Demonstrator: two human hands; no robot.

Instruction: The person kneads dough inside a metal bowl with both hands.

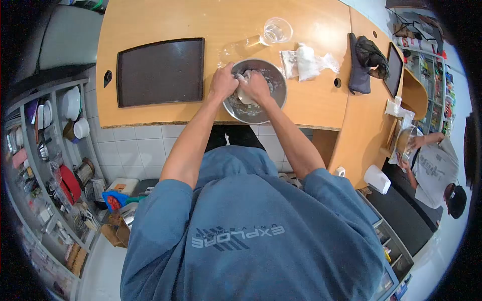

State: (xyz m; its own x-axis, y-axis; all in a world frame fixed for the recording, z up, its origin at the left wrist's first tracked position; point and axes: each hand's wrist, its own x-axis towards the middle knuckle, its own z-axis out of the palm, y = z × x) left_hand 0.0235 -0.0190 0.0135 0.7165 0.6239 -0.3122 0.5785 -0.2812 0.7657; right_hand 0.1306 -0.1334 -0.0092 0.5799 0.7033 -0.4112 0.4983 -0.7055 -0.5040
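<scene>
A metal mixing bowl stands at the front edge of the wooden table, with smears of flour or dough on its inner wall. My left hand is closed on the bowl's left rim. Inside the bowl, my right hand is closed on a pale lump of dough, its fingers coated with white. The hand covers part of the dough. Just behind the bowl are a clear plastic cup and a transparent bottle lying on its side.
A dark baking tray lies left of the bowl. White plastic bags are to its right, and dark oven mitts lie farther right. Another person handles a bowl at the far right. Shelves with kitchenware line the left.
</scene>
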